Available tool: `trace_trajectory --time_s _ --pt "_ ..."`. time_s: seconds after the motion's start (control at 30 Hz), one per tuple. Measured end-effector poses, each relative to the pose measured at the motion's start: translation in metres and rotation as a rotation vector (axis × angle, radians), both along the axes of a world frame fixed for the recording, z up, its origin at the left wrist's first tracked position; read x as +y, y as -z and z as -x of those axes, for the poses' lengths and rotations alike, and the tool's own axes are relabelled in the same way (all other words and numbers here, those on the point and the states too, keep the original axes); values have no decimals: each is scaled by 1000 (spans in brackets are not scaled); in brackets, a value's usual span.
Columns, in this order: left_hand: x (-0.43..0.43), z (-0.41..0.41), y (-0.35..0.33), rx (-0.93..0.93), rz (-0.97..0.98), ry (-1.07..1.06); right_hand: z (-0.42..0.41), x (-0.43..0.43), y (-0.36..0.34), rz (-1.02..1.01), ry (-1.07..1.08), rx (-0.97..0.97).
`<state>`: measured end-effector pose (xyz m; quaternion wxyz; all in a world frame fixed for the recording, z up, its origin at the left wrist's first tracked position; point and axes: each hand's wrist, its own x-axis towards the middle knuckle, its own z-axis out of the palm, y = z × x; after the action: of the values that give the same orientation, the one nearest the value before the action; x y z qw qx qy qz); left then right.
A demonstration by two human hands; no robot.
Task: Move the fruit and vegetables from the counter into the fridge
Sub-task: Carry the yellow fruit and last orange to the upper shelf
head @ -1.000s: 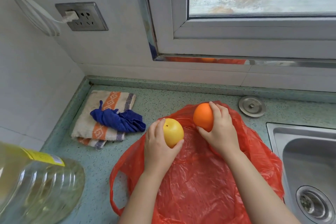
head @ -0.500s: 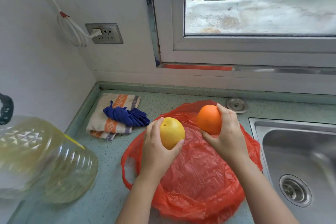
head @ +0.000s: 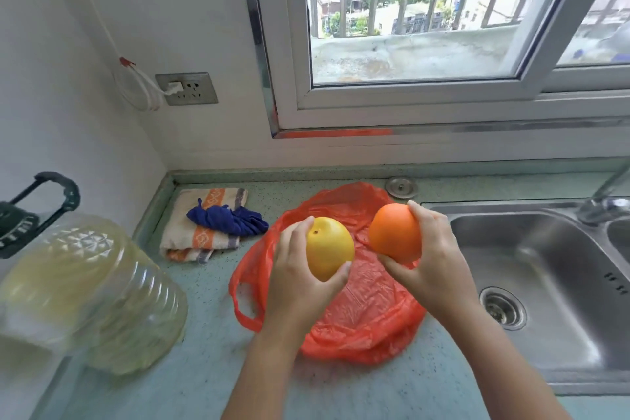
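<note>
Beside sink (head: 531, 286), towel (head: 191, 235), oil jug (head: 92, 297)

- One head view only; it looks forward and down, from close above the counter (head: 211, 382)
- It faces the far window (head: 409, 27); sink (head: 545, 283) at right

No text, label or number is legible; raised lettering on the oil jug's dark cap (head: 13, 225) is blurred
</note>
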<state>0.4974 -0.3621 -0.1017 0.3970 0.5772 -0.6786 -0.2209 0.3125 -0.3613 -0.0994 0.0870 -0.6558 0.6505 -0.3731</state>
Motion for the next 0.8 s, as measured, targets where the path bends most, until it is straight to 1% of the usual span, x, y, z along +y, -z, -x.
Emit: trace_trajectory --time_s 0.17,0.33,0.57,0.8 --pt "30 5 -3 20 -14 52 0 39 -6 13 13 -16" --pt "66 24 6 42 -25 160 19 97 -2 36 121 -23" --pt "123 81 21 58 -34 416 62 197 7 -7 354 -33" --pt "185 186 17 88 -47 725 126 306 6 7 667 -70"
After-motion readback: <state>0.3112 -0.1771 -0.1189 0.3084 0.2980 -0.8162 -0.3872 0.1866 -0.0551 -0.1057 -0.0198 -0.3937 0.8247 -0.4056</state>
